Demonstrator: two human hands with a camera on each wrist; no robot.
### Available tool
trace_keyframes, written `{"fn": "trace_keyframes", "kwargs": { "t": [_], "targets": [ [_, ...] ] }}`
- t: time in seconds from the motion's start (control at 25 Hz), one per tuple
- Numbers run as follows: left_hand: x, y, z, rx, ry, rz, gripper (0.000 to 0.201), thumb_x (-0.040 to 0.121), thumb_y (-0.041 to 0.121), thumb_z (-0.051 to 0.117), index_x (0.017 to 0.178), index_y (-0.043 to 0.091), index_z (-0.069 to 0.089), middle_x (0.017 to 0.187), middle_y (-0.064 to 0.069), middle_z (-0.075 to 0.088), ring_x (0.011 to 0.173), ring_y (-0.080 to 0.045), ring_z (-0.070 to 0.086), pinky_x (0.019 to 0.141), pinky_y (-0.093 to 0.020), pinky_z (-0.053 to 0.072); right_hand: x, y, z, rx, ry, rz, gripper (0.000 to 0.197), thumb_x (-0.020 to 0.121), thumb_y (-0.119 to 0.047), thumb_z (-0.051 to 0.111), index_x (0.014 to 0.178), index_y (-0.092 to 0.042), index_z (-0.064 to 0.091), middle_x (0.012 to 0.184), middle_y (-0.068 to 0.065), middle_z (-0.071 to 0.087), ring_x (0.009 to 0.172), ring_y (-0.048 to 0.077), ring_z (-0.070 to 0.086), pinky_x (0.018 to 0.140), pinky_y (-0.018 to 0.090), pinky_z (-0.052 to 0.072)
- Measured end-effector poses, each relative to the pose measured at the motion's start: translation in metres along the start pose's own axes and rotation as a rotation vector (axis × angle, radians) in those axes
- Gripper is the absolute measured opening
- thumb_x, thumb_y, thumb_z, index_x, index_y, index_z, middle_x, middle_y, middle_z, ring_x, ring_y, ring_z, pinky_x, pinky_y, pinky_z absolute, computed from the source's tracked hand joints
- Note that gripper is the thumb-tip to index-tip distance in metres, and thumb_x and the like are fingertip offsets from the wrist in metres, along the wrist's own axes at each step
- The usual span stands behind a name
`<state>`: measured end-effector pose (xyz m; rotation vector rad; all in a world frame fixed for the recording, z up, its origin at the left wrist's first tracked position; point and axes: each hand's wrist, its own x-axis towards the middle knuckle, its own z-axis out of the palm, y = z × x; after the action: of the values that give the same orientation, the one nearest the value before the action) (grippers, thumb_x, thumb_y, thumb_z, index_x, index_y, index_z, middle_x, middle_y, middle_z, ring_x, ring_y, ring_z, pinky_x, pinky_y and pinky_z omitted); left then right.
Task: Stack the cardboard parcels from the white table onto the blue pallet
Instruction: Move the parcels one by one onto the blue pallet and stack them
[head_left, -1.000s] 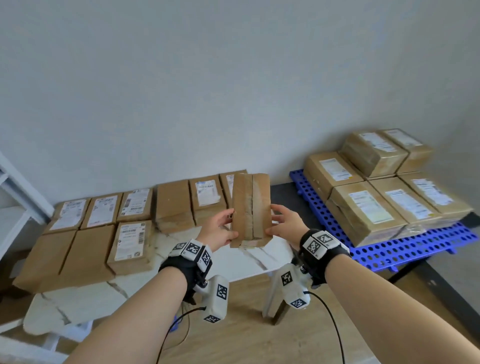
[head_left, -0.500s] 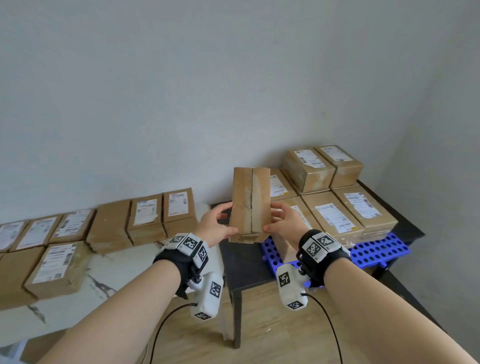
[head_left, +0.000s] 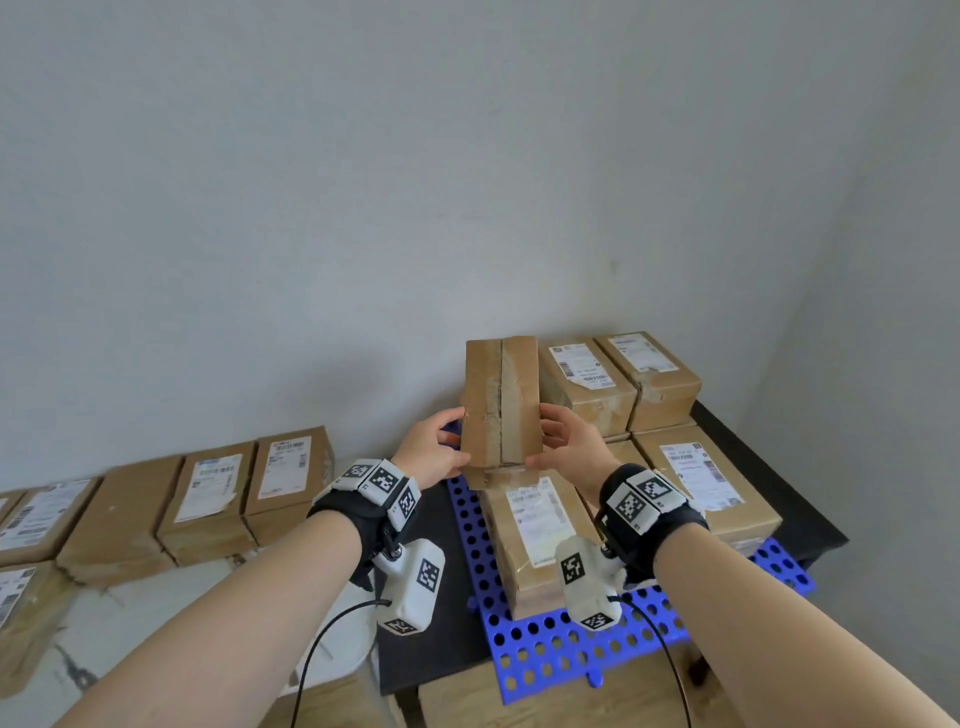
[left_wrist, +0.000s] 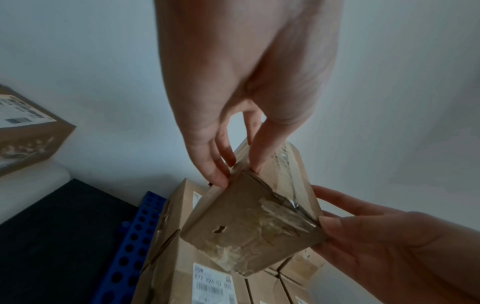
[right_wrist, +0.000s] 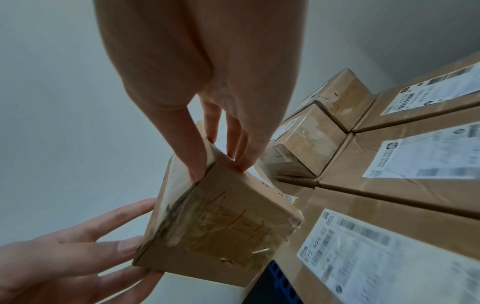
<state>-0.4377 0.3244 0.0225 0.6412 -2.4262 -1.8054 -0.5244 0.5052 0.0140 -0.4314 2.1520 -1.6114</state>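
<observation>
A brown cardboard parcel (head_left: 501, 402) with a taped seam is held upright in the air between both hands, above the left part of the blue pallet (head_left: 561, 654). My left hand (head_left: 434, 452) grips its left side and my right hand (head_left: 563, 444) grips its right side. The left wrist view shows the parcel's taped end (left_wrist: 253, 224) pinched by my left hand (left_wrist: 233, 170), with the right hand (left_wrist: 363, 232) opposite. The right wrist view shows the same parcel (right_wrist: 218, 224) under my right hand (right_wrist: 221, 170). Several labelled parcels (head_left: 691, 483) lie stacked on the pallet.
The pallet lies on a black table (head_left: 431, 649) in the room's corner, with grey walls behind and to the right. To the left stands the white table (head_left: 119, 623) with several more parcels (head_left: 208, 499). Wooden floor shows below.
I have turned right with the parcel in both hands. The parcel went from over the white table to above the pallet's stacked parcels. The grip is unchanged.
</observation>
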Motion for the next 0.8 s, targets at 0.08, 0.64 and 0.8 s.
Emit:
{"fn": "trace_keyframes", "kwargs": {
  "t": [0.08, 0.64, 0.8],
  "targets": [
    [0.029, 0.004, 0.003, -0.01, 0.001, -0.028, 0.068, 0.084, -0.011, 0.059, 0.142, 0.019, 0.041, 0.116, -0.014, 0.059, 0.105, -0.029, 0.061, 0.085, -0.037, 0.055, 0.029, -0.002, -0.007, -0.021, -0.006, 0.023, 0.081, 0.069, 0.013, 0.072, 0.138, -0.013, 0.041, 0.131, 0.009, 0.055, 0.118, 0.023, 0.054, 0.1, 0.042, 0.047],
    [0.11, 0.008, 0.014, -0.09, 0.162, -0.23, 0.045, 0.086, 0.006, 0.065, 0.129, 0.013, 0.054, 0.11, -0.008, 0.063, 0.106, -0.025, 0.06, 0.088, -0.04, 0.054, 0.124, 0.0, -0.026, -0.111, -0.177, -0.001, 0.067, 0.073, -0.001, 0.076, 0.132, -0.015, 0.049, 0.132, 0.003, 0.056, 0.125, 0.019, 0.051, 0.108, 0.04, 0.041],
    [0.119, 0.017, 0.026, -0.042, 0.218, -0.26, 0.032, 0.077, 0.035, 0.075, 0.103, 0.02, 0.062, 0.1, -0.001, 0.066, 0.092, -0.017, 0.064, 0.076, -0.035, 0.057, 0.136, -0.004, -0.031, -0.158, -0.303, -0.023, 0.074, 0.073, -0.008, 0.078, 0.139, -0.023, 0.046, 0.14, -0.003, 0.05, 0.13, 0.014, 0.045, 0.108, 0.034, 0.039]
  ]
}}
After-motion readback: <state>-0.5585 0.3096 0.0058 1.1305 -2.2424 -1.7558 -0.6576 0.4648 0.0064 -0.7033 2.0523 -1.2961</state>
